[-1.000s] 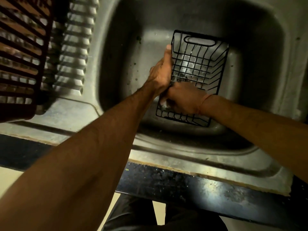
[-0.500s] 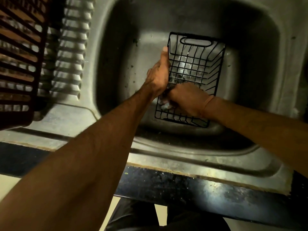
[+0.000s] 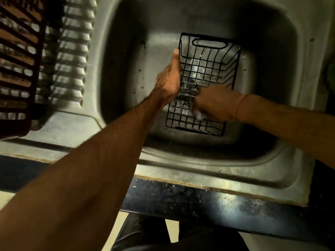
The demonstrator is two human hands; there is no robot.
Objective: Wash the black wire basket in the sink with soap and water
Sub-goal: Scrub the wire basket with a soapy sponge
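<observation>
while the steel sink (image 3: 272,57) fills most of the head view, its ribbed draining board (image 3: 72,51) runs off to the left and its front rim meets the dark speckled bench (image 3: 199,200) edge below. a dark slatted crate (image 3: 18,60) stands at the far left, over the draining board. inside the sink bowl sits the black wire basket (image 3: 213,60), held at a tilt with its open side facing up towards the camera, the handle cut-out at its far end and its near end low in the bowl. both bare forearms reach in from the near side.

the left hand (image 3: 169,78) grips the basket's left rim, thumb laid straight along the wire and the other fingers curled round behind it. the right hand (image 3: 215,104) is down inside the basket near its near end, blurred, fingers bunched round something pale and sudsy (image 3: 199,115) pressed against the mesh; what that thing is cannot be told. an orange thread (image 3: 240,104) circles the right wrist. wet, whitish patches show through the mesh on the basket floor. dark specks dot the sink's left wall.
</observation>
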